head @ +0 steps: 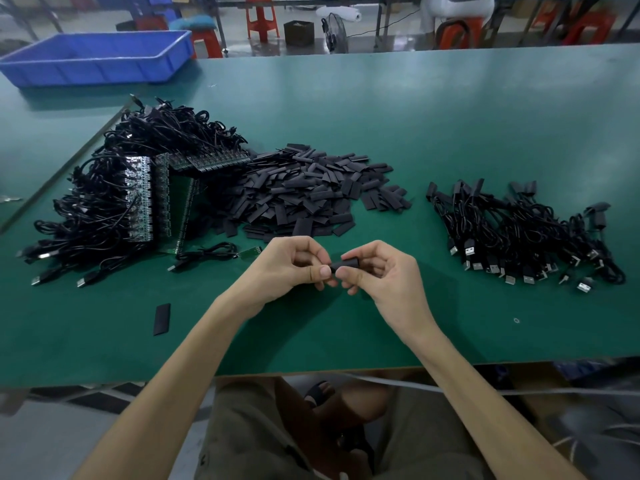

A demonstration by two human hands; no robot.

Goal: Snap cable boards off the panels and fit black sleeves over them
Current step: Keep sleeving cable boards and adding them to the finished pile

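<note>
My left hand (pixel 298 263) and my right hand (pixel 377 271) meet above the green table (pixel 450 126), near its front edge. Between them is a black sleeve (pixel 348 262). My right hand's fingers curl round it, and my left thumb and fingers pinch its left end. The board inside is hidden. Panels of green cable boards (pixel 145 199) with black cables attached stand in a heap at the left. A pile of loose black sleeves (pixel 304 192) lies in the middle. Sleeved cables (pixel 519 230) are heaped at the right.
One snapped-off board with its cable (pixel 207 256) lies just left of my hands. A single sleeve (pixel 161 319) lies near the front left. A blue plastic crate (pixel 100 58) stands at the back left corner. Red stools and a fan stand beyond the table.
</note>
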